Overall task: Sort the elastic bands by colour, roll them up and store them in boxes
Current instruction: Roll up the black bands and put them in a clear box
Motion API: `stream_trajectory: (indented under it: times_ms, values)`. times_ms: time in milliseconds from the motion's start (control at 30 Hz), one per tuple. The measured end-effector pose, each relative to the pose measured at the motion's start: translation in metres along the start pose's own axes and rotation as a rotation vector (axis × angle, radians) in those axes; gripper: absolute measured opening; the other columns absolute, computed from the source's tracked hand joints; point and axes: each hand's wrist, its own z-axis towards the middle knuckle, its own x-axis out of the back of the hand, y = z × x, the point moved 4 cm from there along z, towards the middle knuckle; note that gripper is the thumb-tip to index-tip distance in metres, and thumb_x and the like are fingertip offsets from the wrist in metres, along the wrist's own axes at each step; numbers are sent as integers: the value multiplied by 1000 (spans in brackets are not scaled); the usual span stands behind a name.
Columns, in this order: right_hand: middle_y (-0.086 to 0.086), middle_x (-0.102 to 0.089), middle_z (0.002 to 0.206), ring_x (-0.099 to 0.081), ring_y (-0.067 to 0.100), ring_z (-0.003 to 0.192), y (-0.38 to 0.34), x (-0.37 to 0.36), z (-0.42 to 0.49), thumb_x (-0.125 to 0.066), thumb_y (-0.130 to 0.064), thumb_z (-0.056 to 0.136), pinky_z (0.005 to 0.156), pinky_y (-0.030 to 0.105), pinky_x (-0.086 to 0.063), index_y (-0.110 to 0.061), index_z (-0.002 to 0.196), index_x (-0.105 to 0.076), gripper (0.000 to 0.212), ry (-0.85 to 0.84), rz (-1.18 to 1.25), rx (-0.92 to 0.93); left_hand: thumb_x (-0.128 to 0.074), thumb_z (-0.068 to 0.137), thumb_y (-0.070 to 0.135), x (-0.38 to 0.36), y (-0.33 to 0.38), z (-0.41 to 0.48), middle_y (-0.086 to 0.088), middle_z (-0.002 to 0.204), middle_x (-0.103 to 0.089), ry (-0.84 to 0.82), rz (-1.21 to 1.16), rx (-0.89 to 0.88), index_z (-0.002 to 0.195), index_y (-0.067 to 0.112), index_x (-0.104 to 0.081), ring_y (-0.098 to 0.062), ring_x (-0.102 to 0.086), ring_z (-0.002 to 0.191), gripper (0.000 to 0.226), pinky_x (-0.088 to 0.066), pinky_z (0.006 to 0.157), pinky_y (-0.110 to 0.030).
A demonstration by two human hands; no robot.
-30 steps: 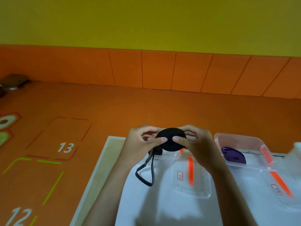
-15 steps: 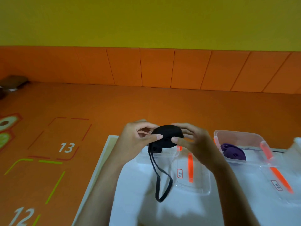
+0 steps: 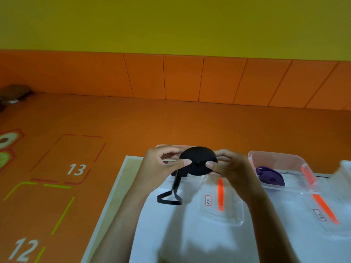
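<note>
white table (image 3: pixel 190 243), both hands gripping a black band roll (image 3: pixel 198 160)
above the table, left of a clear box (image 3: pixel 275 154) holding a purple roll (image 3: pixel 269 177), the left hand (image 3: pixel 161 168) and right hand (image 3: pixel 231 168) pinch the black roll; its loose tail (image 3: pixel 171 198) dangles.

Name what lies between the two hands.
In the head view, the black band roll lies between the left hand and the right hand; both pinch it by its edges.

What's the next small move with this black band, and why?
Probably rotate the black roll between the left hand and right hand to wind in the loose tail: both hands pinch the roll, and a loop hangs unwound below it.
</note>
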Motion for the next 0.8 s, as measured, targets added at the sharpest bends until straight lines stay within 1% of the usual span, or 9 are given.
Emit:
stream_trajectory:
  times_ms: [100, 167, 233, 300, 367, 400, 500, 633, 800]
  values:
    - [20, -78, 110, -77, 38, 104, 5, -6, -2, -79, -13, 86, 81, 37, -65, 1, 105, -72, 25, 48, 180, 11, -92, 80, 18, -1, 1, -2, 8, 112, -81, 50, -109, -31, 102, 32, -85, -14, -78, 103, 27, -60, 84, -20]
    - [25, -75, 114, -75, 42, 107, 11, -12, -3, -77, -7, 90, 83, 38, -65, 4, 108, -67, 23, 18, 237, -20, -93, 79, 18, 4, -1, -2, 8, 106, -82, 76, -100, -11, 98, 33, -85, -9, -78, 95, 25, -58, 80, -17]
    - [17, -77, 115, -76, 36, 107, 13, -15, -4, -79, -9, 91, 81, 34, -65, -6, 110, -69, 22, -50, 168, -65, -94, 78, 21, 9, -5, -2, 10, 97, -82, 55, -27, 21, 94, 36, -85, -5, -76, 87, 23, -57, 76, -17]
    - [2, -78, 114, -77, 23, 106, 10, -14, -4, -83, -26, 85, 80, 31, -65, -28, 112, -72, 29, -95, 21, -92, -93, 79, 24, 11, -9, -3, 8, 90, -79, 10, 62, 35, 93, 33, -84, -6, -72, 83, 19, -57, 74, -21]
    - [-6, -79, 110, -77, 17, 103, 5, -13, -2, -80, -43, 80, 78, 31, -65, -41, 106, -74, 28, -62, -63, -93, -91, 82, 24, 8, -11, -4, 8, 88, -77, -25, 96, 14, 93, 32, -84, -8, -70, 82, 16, -56, 74, -24]
    - [-4, -80, 106, -78, 19, 99, 4, -13, 0, -78, -45, 78, 74, 31, -66, -42, 102, -75, 24, -36, -65, -86, -91, 82, 24, 5, -10, -5, 8, 89, -77, -26, 91, 2, 94, 33, -84, -9, -71, 84, 16, -57, 76, -25]
    - [8, -79, 103, -79, 30, 98, 7, -11, 2, -81, -30, 84, 70, 36, -66, -25, 101, -77, 19, 61, 38, -46, -91, 81, 24, 4, -8, -5, 12, 101, -80, 12, 36, -40, 102, 34, -84, -11, -75, 98, 24, -58, 81, -21]
    - [27, -71, 117, -72, 46, 109, 9, -14, -2, -74, -19, 94, 74, 46, -66, 0, 113, -67, 28, 57, 332, -11, -91, 81, 24, 10, 1, -6, 13, 111, -80, 31, -77, -49, 103, 40, -84, -12, -76, 104, 28, -57, 84, -18]
    - [28, -68, 125, -68, 45, 119, 13, -26, -4, -72, -19, 95, 87, 47, -63, 3, 118, -63, 34, 54, 402, 7, -88, 86, 20, 15, 6, -4, 9, 110, -81, -8, -39, 8, 104, 34, -83, -15, -75, 104, 24, -59, 89, -23]
